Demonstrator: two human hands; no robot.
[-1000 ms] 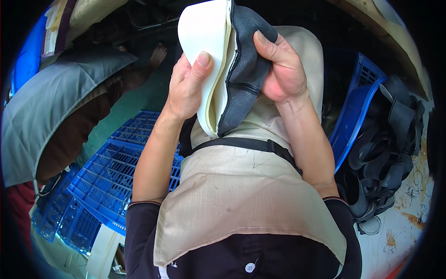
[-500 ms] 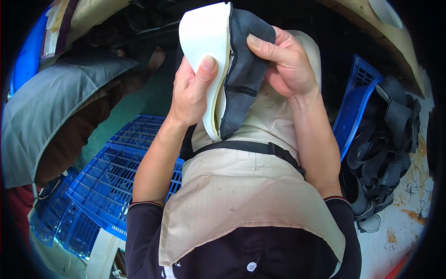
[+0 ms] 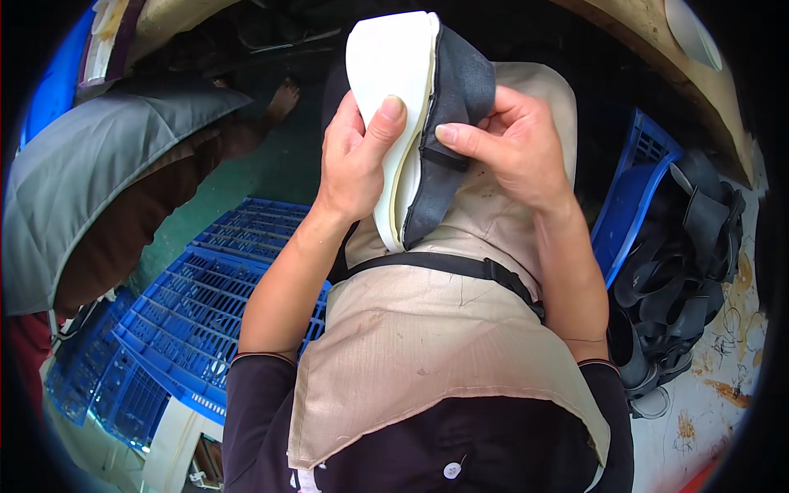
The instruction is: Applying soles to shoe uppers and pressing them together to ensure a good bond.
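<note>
While the left hand (image 3: 352, 167) clasps the sole (image 3: 389, 59), likely the firmer hold, the right hand (image 3: 519, 154) pinches the soft-looking upper (image 3: 462, 82).

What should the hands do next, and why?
Maybe the right hand should slide toward the belt and press the black shoe top onto the white sole, because a gap shows between them there, while the left hand grips the sole.

Can read no words, numbers or signs anywhere. Can spot a small white mark (image 3: 321, 466) on the dark shirt (image 3: 394, 444) beside the beige apron (image 3: 394, 353), too small to make out; also dark looping lines (image 3: 726, 341) on the pale surface (image 3: 657, 452) at right, unreadable as letters.
</note>
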